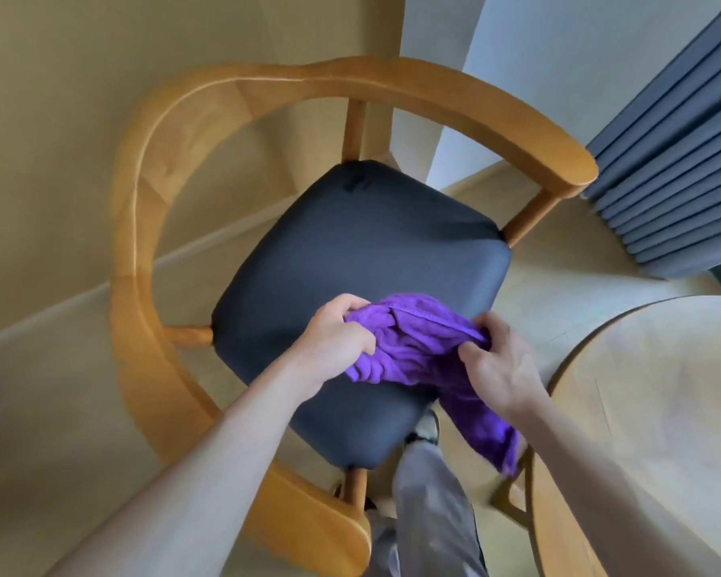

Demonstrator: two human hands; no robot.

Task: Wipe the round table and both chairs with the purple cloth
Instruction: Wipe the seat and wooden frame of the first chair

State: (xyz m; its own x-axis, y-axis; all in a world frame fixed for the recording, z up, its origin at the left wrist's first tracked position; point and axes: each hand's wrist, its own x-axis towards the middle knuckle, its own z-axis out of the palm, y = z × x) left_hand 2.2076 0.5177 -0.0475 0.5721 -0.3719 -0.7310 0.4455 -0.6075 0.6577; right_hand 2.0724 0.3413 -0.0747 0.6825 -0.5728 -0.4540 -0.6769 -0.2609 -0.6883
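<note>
A wooden armchair with a curved back and a dark grey padded seat fills the middle of the view. The purple cloth is bunched up above the seat's front right corner. My left hand grips its left end with curled fingers. My right hand pinches its right end, and a loose tail of the cloth hangs down below that hand. The round pale wooden table lies at the right edge, partly out of view.
Grey pleated curtains hang at the upper right. The floor is pale beige, with a wall behind the chair. My grey trouser leg and shoe stand between the chair's front and the table.
</note>
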